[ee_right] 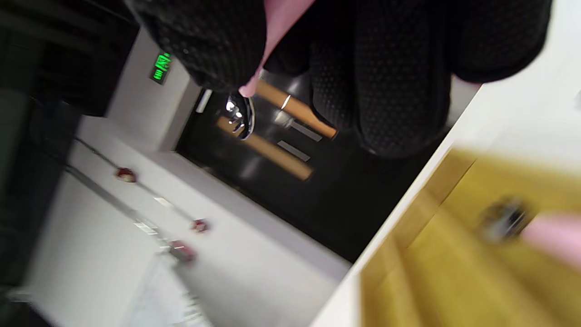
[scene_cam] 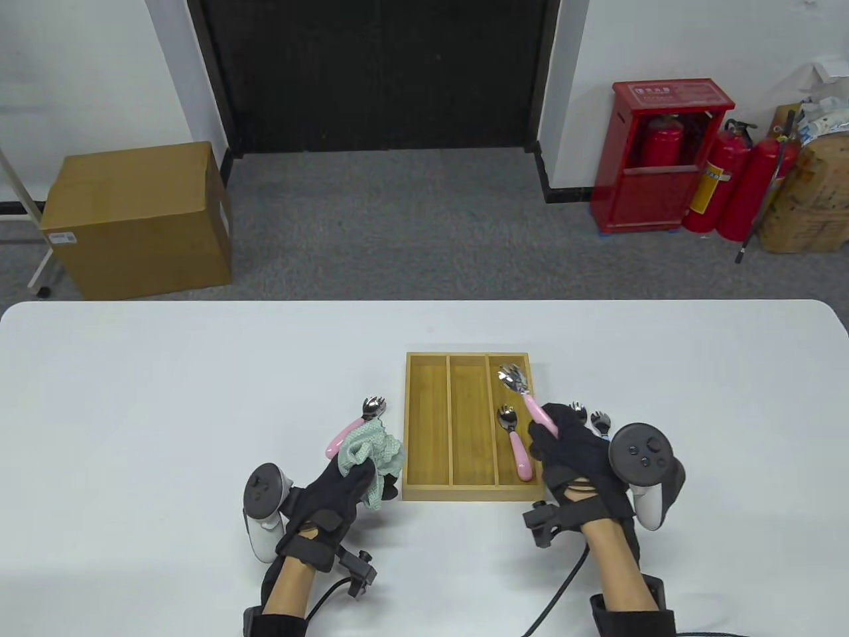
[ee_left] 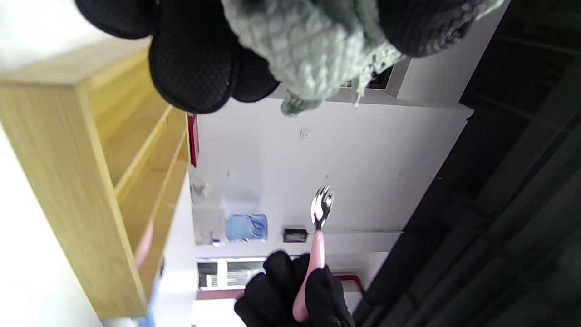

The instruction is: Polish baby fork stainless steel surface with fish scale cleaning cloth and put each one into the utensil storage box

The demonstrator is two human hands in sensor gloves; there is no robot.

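My right hand (scene_cam: 564, 441) grips the pink handle of a baby fork (scene_cam: 524, 391), its steel head held over the right compartment of the wooden utensil box (scene_cam: 428, 424); the same fork (ee_left: 317, 227) shows in the left wrist view. Another pink-handled fork (scene_cam: 516, 441) lies in that right compartment. My left hand (scene_cam: 341, 488) holds the bunched pale green cleaning cloth (scene_cam: 371, 458) just left of the box. A third pink fork (scene_cam: 358, 424) lies on the table beyond the cloth. Two more fork heads (scene_cam: 590, 417) peek out behind my right hand.
The box's left and middle compartments hold nothing. Beyond the white table (scene_cam: 166, 398) are a cardboard box (scene_cam: 136, 219) on the floor at left and a red extinguisher cabinet (scene_cam: 663, 159) at right.
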